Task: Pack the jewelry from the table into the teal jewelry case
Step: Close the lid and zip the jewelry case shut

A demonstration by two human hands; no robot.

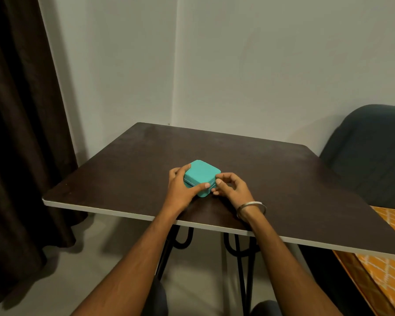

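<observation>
A small teal jewelry case (202, 173) sits shut on the dark table (271, 179), near its front edge. My left hand (180, 188) grips the case from its left side, fingers on the far corner and thumb across the front. My right hand (230, 188) pinches at the case's near right corner, on the zipper line; a zipper pull is too small to make out. A metal bangle is on my right wrist. No loose jewelry shows on the table.
The table stands in a wall corner on black hairpin legs (240, 270). A dark curtain (21, 133) hangs at the left. A dark chair (374, 156) and an orange patterned cloth (385, 258) lie to the right.
</observation>
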